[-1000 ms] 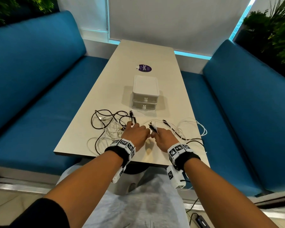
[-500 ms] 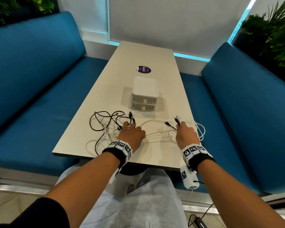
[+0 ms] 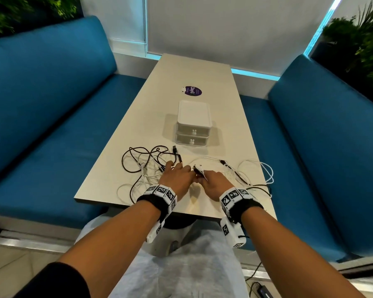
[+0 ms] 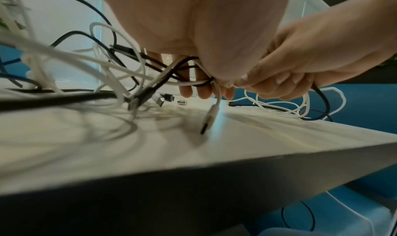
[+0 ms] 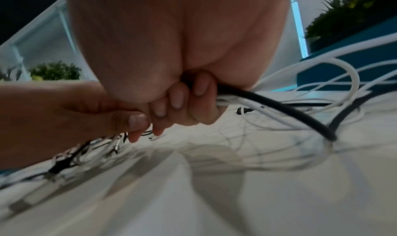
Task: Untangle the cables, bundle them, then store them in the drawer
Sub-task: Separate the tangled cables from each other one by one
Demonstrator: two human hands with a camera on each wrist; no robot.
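Observation:
Black and white cables (image 3: pixel 146 166) lie tangled on the near end of the beige table (image 3: pixel 202 82). My left hand (image 3: pixel 177 176) pinches a bunch of black and white cables (image 4: pixel 187 74), and a white plug (image 4: pixel 209 119) hangs from it above the table. My right hand (image 3: pixel 211 183) touches the left one and grips a black cable (image 5: pixel 279 110) with white strands beside it; plug ends (image 3: pixel 197 171) stick up between the hands. More white loops (image 3: pixel 258 173) trail to the right. A white two-drawer box (image 3: pixel 193 123) stands behind the cables, both drawers closed.
A purple sticker (image 3: pixel 193 91) lies farther up the table. Blue benches (image 3: pixel 52 125) run along both sides. Plants (image 3: pixel 362 44) stand at the back corners. A black wire (image 3: pixel 254 274) lies on the floor by my right leg.
My right hand, which had pulled out to the right with cable ends half a second ago, has come back to the left hand. The left hand stayed on the tangle.

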